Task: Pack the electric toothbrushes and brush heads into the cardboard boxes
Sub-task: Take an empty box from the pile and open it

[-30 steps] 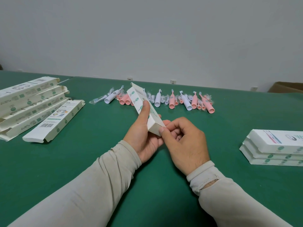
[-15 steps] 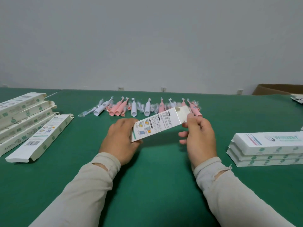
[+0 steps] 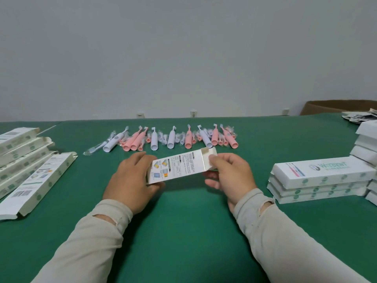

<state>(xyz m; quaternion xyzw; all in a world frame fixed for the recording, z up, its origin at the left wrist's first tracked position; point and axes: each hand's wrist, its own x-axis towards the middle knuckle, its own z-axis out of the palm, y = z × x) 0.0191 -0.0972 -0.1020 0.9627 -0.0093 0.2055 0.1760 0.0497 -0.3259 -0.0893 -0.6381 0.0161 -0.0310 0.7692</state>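
Note:
A white cardboard box (image 3: pixel 181 167) with printed text and small pictures lies crosswise between my hands, just above the green table. My left hand (image 3: pixel 130 180) grips its left end. My right hand (image 3: pixel 230 178) pinches the right end, where the end flap (image 3: pixel 210 153) stands open. Beyond the box runs a row of pink and white electric toothbrushes (image 3: pixel 171 137), with small wrapped brush heads (image 3: pixel 181 138) lying among them.
Several open white boxes (image 3: pixel 30 170) lie fanned out at the left. A stack of white boxes (image 3: pixel 322 180) sits at the right, with more stacked at the right edge (image 3: pixel 367 144). A brown carton (image 3: pixel 336 107) stands at the far right corner.
The box has swung from pointing away from me to lying crosswise. My right hand has moved from its near end to the right end, and the view has shifted.

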